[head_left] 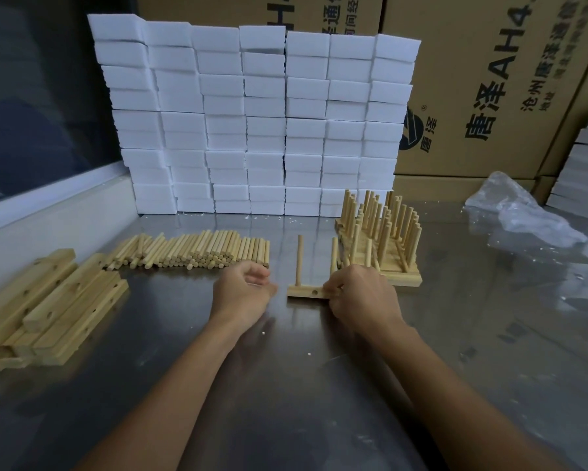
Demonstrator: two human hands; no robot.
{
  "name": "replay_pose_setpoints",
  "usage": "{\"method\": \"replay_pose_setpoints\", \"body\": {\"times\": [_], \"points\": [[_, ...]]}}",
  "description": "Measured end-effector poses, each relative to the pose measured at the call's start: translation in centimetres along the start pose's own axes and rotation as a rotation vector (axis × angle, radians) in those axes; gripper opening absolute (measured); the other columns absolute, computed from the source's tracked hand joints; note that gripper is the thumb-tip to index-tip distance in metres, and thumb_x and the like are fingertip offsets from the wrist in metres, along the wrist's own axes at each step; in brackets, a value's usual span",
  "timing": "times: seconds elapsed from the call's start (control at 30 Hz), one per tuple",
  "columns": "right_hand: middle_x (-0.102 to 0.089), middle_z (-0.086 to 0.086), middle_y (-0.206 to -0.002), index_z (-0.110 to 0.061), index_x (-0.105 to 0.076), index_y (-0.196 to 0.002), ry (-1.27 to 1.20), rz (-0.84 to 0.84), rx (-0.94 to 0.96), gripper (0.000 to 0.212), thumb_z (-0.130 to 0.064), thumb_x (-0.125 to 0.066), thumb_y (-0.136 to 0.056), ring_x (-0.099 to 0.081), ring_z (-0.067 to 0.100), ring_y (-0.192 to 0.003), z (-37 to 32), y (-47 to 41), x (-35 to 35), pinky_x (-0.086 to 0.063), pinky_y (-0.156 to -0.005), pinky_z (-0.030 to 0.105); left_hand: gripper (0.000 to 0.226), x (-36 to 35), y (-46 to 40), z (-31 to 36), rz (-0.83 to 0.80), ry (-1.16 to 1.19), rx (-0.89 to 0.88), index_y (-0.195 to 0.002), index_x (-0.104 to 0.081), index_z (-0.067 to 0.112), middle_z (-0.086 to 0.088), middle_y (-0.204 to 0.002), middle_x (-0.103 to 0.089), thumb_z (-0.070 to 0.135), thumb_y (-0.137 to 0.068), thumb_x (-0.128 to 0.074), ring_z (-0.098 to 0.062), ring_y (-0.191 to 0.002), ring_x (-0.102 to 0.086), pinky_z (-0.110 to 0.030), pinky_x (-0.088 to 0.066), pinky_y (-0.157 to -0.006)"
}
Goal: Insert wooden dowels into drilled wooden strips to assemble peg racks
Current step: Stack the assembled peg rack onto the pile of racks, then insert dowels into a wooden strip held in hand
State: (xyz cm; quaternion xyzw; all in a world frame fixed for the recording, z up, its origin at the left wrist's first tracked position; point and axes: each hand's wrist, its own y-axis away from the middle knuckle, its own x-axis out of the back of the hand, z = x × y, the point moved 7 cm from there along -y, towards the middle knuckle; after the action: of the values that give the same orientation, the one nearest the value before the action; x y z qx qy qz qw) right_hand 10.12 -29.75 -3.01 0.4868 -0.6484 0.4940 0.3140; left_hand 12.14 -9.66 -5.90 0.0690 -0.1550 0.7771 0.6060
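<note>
Steel tabletop stretches bare toward me, hemmed at the back by a wall of stacked white foam blocks and printed cardboard cartons, with crumpled clear plastic at the right. I see loose dowels heaped at left centre, drilled strips piled at the left edge, and finished peg racks standing at right. Between the hands, a pale wooden strip lies flat with one dowel standing upright at its left end and an open hole beside it. My right hand grips the strip's right end, fingers curled around it. My left hand hovers just left of the strip, fingers loosely curled; whether it holds anything I cannot tell.
</note>
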Motion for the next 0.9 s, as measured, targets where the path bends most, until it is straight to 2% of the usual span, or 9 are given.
{"method": "replay_pose_setpoints", "body": {"times": [0.1,0.2,0.3,0.47,0.6,0.67,0.73,0.8,0.9], "points": [[-0.071,-0.001,-0.101,-0.031,-0.076,-0.094,-0.011,0.009,-0.099,0.029,-0.008,-0.062,-0.082,-0.065,0.027,-0.093,1.9,0.0,0.5,-0.044,-0.069,0.029,0.012,0.5,-0.2,-0.2,0.025,-0.009,0.008,-0.087,-0.067,0.021,0.003,-0.085,-0.068,0.011,-0.084,-0.074,-0.008,-0.078,-0.063,-0.009,-0.040,-0.055],[-0.071,0.001,-0.098,-0.028,-0.077,-0.093,-0.025,0.031,-0.188,0.027,-0.008,-0.063,-0.082,-0.064,0.028,-0.090,3.9,0.0,1.1,-0.045,-0.069,0.030,0.010,1.1,-0.4,-0.4,0.049,0.003,0.015,-0.085,-0.069,0.020,0.000,-0.086,-0.069,0.010,-0.084,-0.073,-0.013,-0.080,-0.065,-0.019,-0.045,-0.063],[-0.070,0.003,-0.098,-0.026,-0.078,-0.091,-0.046,0.082,-0.248,0.025,-0.007,-0.064,-0.081,-0.058,0.027,-0.081,5.5,0.0,1.6,-0.042,-0.069,0.030,0.011,1.4,-0.4,-0.5,0.055,0.009,0.035,-0.086,-0.069,0.020,-0.001,-0.086,-0.070,0.010,-0.083,-0.073,-0.016,-0.080,-0.066,-0.022,-0.047,-0.065],[-0.061,0.007,-0.110,-0.018,-0.078,-0.095,-0.087,0.161,-0.250,0.020,-0.006,-0.065,-0.084,-0.060,0.032,-0.097,6.8,-0.2,1.7,-0.051,-0.080,0.038,0.010,1.7,-0.5,-0.6,0.063,0.009,0.048,-0.085,-0.070,0.020,-0.002,-0.085,-0.071,0.010,-0.083,-0.072,-0.017,-0.079,-0.066,-0.024,-0.050,-0.067],[-0.068,0.007,-0.104,-0.017,-0.078,-0.093,-0.108,0.186,-0.249,0.022,-0.004,-0.063,-0.083,-0.063,0.030,-0.092,7.2,-0.5,1.6,-0.050,-0.076,0.033,0.007,1.9,-0.5,-0.7,0.068,0.024,0.053,-0.085,-0.070,0.017,-0.006,-0.086,-0.071,0.010,-0.084,-0.071,-0.022,-0.083,-0.067,-0.036,-0.058,-0.083],[-0.070,0.007,-0.100,-0.016,-0.078,-0.092,-0.108,0.189,-0.255,0.021,-0.005,-0.062,-0.083,-0.064,0.029,-0.088,7.2,-0.5,1.6,-0.052,-0.075,0.034,0.007,2.0,-0.6,-0.7,0.074,0.025,0.055,-0.085,-0.070,0.016,-0.007,-0.085,-0.071,0.009,-0.084,-0.071,-0.023,-0.084,-0.068,-0.039,-0.058,-0.084],[-0.070,0.007,-0.095,-0.014,-0.077,-0.091,-0.095,0.180,-0.275,0.019,-0.008,-0.060,-0.084,-0.064,0.028,-0.085,7.2,-0.5,1.6,-0.055,-0.074,0.037,0.008,2.2,-0.7,-0.8,0.089,0.018,0.052,-0.084,-0.070,0.017,-0.006,-0.084,-0.071,0.009,-0.085,-0.070,-0.023,-0.083,-0.068,-0.038,-0.059,-0.081],[-0.069,0.007,-0.091,-0.011,-0.075,-0.091,-0.067,0.161,-0.298,0.017,-0.014,-0.059,-0.085,-0.064,0.029,-0.084,7.1,-0.4,1.6,-0.057,-0.074,0.040,0.011,2.5,-0.9,-0.8,0.122,-0.025,0.034,-0.082,-0.069,0.019,-0.002,-0.081,-0.070,0.009,-0.085,-0.069,-0.018,-0.080,-0.068,-0.029,-0.055,-0.071],[-0.065,0.010,-0.100,-0.009,-0.073,-0.093,-0.031,0.185,-0.298,0.019,-0.018,-0.059,-0.085,-0.058,0.032,-0.095,6.6,-0.1,1.8,-0.054,-0.082,0.043,0.016,3.4,-1.2,-0.8,0.178,-0.141,-0.005,-0.077,-0.066,0.021,0.005,-0.075,-0.066,0.008,-0.086,-0.067,-0.011,-0.073,-0.063,-0.020,-0.042,-0.059]]}}
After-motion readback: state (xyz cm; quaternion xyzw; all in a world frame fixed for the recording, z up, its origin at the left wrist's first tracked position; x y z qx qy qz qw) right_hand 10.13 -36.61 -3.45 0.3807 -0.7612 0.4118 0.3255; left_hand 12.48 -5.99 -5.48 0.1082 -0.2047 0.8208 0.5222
